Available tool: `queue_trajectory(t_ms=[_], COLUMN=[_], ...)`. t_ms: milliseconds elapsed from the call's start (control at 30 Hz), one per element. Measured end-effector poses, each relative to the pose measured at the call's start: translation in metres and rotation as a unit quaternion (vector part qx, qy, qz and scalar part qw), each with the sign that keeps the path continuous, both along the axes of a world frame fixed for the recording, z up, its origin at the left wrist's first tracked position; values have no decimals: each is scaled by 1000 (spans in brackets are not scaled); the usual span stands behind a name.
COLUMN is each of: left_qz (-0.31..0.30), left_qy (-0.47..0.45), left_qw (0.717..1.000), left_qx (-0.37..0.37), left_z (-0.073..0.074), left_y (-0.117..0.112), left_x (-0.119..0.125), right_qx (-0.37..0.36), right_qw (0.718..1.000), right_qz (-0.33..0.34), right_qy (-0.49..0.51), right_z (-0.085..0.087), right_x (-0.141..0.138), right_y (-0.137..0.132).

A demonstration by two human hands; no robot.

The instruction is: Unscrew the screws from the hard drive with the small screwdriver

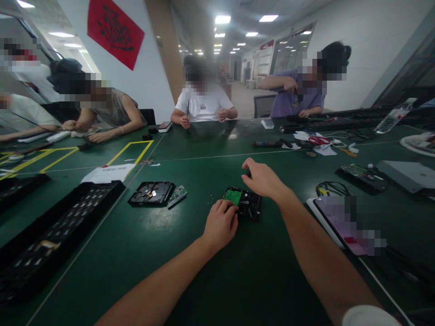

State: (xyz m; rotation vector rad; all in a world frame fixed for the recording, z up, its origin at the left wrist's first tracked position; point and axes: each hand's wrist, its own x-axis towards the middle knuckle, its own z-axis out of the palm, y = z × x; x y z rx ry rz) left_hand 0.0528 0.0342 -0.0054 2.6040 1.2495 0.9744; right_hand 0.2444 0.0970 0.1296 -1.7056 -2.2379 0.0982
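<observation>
A black hard drive (250, 209) with a green circuit board (233, 195) on it lies in front of me on the table. My left hand (221, 222) grips the drive's near left side, its fingers bent over the edge of the board. Above the drive, my right hand (263, 178) is closed around the dark handle of a screwdriver (248, 173). Its thin shaft slants down towards the board; whether the tip touches a screw is too small to tell. Several tiny screws (211, 199) lie just left of the drive.
Another hard drive (152, 194) and a loose circuit board (178, 196) lie to the left, beside a long black tray (64, 231). On the right are a phone (346, 222), black cables (333, 188), another drive (363, 176) and a grey metal box (408, 174). Several people sit across the table.
</observation>
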Motion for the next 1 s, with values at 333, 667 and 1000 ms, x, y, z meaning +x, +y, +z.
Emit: queue_trajectory(t_ms=[333, 667, 1000], left_qz=[0, 7, 6], left_qy=[2, 0, 9], left_qw=[1000, 1000, 1000], left_qx=[-3, -4, -2], left_z=[0, 0, 0], left_y=[-1, -1, 0], left_x=[0, 0, 1], right_qx=[10, 37, 42], right_qw=[1000, 999, 997], right_qz=[7, 14, -31], right_qy=[13, 19, 48], right_z=[-6, -9, -7], right_x=[2, 1, 2], right_y=[4, 7, 10])
